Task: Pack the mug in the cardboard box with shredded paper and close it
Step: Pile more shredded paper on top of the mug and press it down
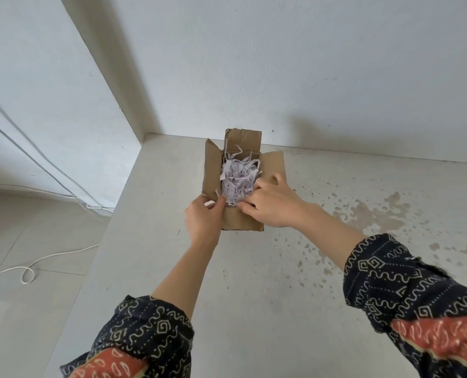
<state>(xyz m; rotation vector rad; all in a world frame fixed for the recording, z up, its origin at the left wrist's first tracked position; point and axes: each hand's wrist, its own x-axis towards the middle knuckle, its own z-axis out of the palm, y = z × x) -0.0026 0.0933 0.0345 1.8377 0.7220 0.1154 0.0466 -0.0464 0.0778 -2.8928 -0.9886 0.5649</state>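
Plain brown cardboard box (241,222) at the frame's centre holds pale lilac-white shredded paper (237,177). The off-white table (226,296) shows brownish blotches at right. Sleeves (406,285) are black with cream squiggles and orange-red panels.

The box (241,223) is plain brown cardboard, matt, with raw corrugated edges on its flaps. Inside it lies shredded paper (237,177), thin crinkled strips of pale lilac-white. Under the box the table (254,282) looks smooth and dull, blotched with brownish stains right of the box. Behind the box, a matt painted wall (308,64).
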